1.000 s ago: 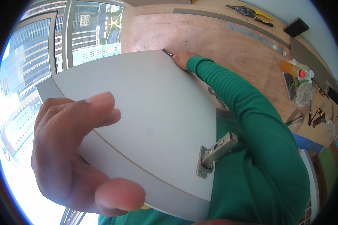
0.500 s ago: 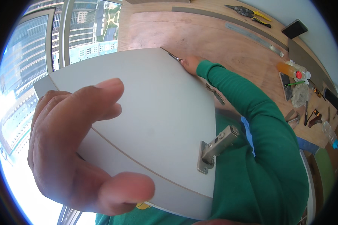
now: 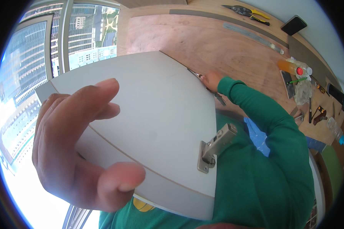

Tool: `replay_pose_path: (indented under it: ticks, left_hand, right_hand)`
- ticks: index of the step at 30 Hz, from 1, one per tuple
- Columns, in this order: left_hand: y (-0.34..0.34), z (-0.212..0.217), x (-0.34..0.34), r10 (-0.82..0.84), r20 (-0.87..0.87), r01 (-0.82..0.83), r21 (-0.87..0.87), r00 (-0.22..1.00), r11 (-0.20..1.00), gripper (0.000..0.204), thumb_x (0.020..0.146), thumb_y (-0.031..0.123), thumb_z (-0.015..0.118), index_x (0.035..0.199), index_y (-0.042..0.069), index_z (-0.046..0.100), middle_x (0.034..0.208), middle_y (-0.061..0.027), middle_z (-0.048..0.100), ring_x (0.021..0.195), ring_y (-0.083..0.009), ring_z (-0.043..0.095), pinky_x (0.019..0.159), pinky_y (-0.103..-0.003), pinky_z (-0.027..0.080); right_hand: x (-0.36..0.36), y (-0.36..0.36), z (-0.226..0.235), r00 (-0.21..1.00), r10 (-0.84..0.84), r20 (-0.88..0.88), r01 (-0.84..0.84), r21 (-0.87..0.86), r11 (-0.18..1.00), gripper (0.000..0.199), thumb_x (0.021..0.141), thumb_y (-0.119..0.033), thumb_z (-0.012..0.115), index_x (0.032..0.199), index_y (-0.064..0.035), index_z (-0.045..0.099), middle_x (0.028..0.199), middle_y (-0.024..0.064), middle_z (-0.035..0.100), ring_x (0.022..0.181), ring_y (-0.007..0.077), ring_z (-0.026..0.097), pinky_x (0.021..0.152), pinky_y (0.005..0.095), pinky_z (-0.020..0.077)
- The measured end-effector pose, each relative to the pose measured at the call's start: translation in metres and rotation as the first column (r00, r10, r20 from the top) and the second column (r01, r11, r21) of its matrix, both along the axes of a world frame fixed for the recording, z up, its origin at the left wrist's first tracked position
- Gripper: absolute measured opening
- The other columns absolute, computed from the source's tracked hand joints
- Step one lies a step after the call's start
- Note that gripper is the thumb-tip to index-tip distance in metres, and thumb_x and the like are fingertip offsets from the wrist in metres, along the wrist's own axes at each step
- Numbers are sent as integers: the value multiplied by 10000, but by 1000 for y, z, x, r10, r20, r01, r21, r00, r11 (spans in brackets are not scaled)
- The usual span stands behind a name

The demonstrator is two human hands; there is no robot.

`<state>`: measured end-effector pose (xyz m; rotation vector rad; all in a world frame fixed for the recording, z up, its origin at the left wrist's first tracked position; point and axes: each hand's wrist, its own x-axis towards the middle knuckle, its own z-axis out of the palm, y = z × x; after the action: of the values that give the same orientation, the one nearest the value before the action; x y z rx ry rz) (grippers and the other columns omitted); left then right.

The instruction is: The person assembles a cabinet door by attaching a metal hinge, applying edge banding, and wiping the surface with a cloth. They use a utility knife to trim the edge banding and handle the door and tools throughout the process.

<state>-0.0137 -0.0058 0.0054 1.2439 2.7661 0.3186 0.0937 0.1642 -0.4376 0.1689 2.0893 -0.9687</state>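
Note:
A white cabinet door panel (image 3: 153, 99) with a grey edge strip stands tilted in front of my body. A metal concealed hinge (image 3: 216, 149) is fixed near its right edge. My left hand (image 3: 70, 145), large and close, curves round the panel's near edge, fingers over the white face and thumb by the strip. Beyond the panel, my right hand (image 3: 212, 81) pinches a slim tool with a thin metal blade (image 3: 193, 71), laid along the panel's far right edge. Its handle is mostly hidden in my fingers. A second metal hinge (image 3: 219, 100) shows just below that hand.
A wooden worktop (image 3: 218, 49) carries a steel ruler (image 3: 252, 37), yellow-handled snips (image 3: 246, 13) and a phone (image 3: 293, 25). To the right lie an orange drink bottle (image 3: 290, 67), a clear bottle (image 3: 334, 129) and several hand tools. Windows (image 3: 84, 38) stand at the left.
My right hand has slid the slim tool along the panel's edge, nearer to me and to the right. My left hand keeps its curved pose, and the view has shifted slightly.

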Motion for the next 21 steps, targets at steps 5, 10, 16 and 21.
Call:
replay_pose_path:
  ticks: [5, 10, 16, 21]
  left_hand:
    - [3, 2, -2, 13, 2, -13, -9, 1000, 1000, 776, 1011, 658, 406, 1257, -43, 630, 796, -138, 670, 663, -177, 650, 570, -309, 452]
    - [0, 3, -3, -18, 7, 17, 22, 1000, 1000, 755, 1012, 643, 415, 1248, -42, 626, 763, -131, 659, 651, -178, 641, 568, -311, 448]
    - [-6, -3, -8, -82, 4, 81, 88, 997, 993, 743, 1012, 638, 416, 1232, -40, 624, 733, -124, 644, 630, -173, 630, 559, -311, 437]
    - [-7, -1, -4, -63, -15, 64, 61, 998, 996, 727, 1012, 630, 429, 1220, -37, 628, 735, -121, 649, 617, -162, 616, 557, -310, 431]
  right_hand:
    - [11, 16, 25, 993, 50, 108, -52, 12, 999, 572, 1063, -441, 374, 1010, 3, 732, 959, 254, 725, 928, 437, 692, 892, 532, 517]
    - [5, 28, 34, 999, 52, -12, -52, -12, 999, 594, 1067, -468, 350, 1047, -7, 724, 989, 259, 719, 956, 442, 683, 905, 525, 513]
    - [-73, -11, 51, 998, -62, -21, 59, -121, 991, 609, 1072, -496, 330, 1180, -17, 690, 1158, 260, 699, 1076, 445, 658, 974, 511, 491]
    - [-115, -60, 4, 999, -26, -19, 25, -67, 997, 645, 1077, -510, 284, 1286, -32, 665, 1287, 254, 658, 1203, 415, 620, 1069, 488, 449]
